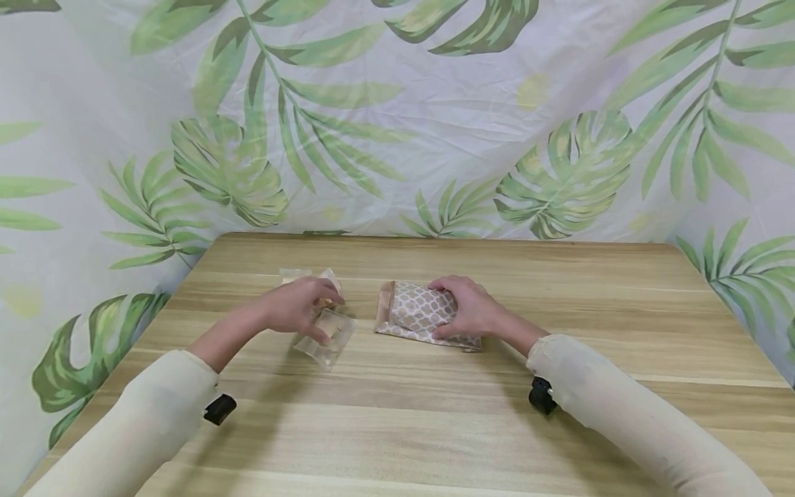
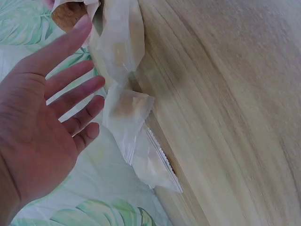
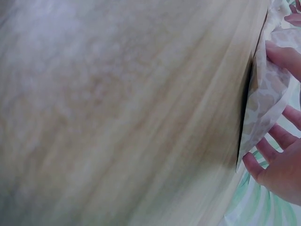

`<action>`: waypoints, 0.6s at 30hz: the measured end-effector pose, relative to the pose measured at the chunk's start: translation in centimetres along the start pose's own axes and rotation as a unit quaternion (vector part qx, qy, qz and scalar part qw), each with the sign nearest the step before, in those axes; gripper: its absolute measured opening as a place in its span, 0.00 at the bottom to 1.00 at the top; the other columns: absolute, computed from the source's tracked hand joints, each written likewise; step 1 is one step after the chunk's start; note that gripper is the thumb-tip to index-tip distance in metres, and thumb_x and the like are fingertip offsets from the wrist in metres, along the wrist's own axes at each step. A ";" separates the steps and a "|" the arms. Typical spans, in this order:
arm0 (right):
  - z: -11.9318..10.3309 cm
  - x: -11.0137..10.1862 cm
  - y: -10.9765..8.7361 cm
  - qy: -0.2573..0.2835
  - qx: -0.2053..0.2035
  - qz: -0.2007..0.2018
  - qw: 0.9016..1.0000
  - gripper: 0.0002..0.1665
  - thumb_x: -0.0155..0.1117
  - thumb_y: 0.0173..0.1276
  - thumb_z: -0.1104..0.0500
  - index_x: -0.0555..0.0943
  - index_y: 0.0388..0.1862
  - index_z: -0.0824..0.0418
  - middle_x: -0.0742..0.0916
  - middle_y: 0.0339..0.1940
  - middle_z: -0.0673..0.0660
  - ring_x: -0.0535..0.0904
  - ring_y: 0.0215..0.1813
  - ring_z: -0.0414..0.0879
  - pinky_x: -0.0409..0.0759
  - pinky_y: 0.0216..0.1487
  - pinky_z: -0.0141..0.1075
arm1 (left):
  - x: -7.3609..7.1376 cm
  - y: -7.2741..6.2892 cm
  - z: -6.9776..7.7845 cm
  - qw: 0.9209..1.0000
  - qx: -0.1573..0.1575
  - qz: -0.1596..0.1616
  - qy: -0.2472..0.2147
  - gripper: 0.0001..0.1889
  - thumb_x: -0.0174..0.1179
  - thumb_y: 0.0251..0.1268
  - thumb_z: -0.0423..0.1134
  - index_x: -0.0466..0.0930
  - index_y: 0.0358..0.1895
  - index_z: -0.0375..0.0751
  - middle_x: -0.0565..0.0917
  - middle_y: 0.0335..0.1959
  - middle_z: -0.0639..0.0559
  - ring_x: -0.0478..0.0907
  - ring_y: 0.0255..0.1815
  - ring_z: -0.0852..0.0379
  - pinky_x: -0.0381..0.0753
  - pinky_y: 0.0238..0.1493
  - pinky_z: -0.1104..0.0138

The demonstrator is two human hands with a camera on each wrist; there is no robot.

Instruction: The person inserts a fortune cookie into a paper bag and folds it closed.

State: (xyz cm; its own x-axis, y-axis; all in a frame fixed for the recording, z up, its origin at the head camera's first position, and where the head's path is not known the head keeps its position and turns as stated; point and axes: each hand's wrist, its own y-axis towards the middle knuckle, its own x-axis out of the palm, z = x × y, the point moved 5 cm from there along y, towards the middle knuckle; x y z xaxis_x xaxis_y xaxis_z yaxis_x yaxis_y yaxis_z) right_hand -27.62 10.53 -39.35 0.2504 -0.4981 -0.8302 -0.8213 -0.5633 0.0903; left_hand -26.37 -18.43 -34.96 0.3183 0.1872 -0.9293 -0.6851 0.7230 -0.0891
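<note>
My left hand [image 1: 298, 305] hovers over several small see-through packets on the left of the table, its fingers spread and holding nothing. The nearest clear packet [image 1: 327, 342] lies below the thumb, with pale contents. In the left wrist view, a row of packets [image 2: 128, 113] with crimped edges lies beyond the fingers. My right hand [image 1: 468, 307] grips a patterned paper bag [image 1: 413, 307], white and tan, which lies on its side. Thumb and fingers sit on opposite sides of the bag [image 3: 268, 89]. Its brown mouth end [image 2: 69, 16] faces left, toward the packets.
A wooden table [image 1: 397, 428] spreads under both hands, its far edge meeting a leaf-print cloth [image 1: 348, 138] that hangs behind and at both sides. A black wrist camera [image 1: 220, 408] hangs under the left sleeve, another black camera [image 1: 542, 395] under the right.
</note>
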 end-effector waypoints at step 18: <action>0.1 0.0 0.1 0.006 -0.010 0.005 1.000 0.51 0.88 0.48 0.50 0.76 0.69 0.66 0.82 0.65 0.64 0.76 0.67 0.61 0.72 0.69 0.56 | 1.3 -0.7 -0.4 0.992 -0.027 -0.093 0.079 0.51 0.90 0.27 0.44 0.81 0.66 0.39 0.78 0.58 0.41 0.75 0.58 0.43 0.78 0.59 0.51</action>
State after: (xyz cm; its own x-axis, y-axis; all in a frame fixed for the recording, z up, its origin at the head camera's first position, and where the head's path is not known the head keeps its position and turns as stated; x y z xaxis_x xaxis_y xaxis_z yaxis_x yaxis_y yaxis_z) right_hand -27.73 10.59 -39.39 0.2493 -0.5118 -0.8221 -0.8128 -0.5721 0.1096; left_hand -25.70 -18.94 -36.22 0.3394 -0.0562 -0.9390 -0.6596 0.6975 -0.2802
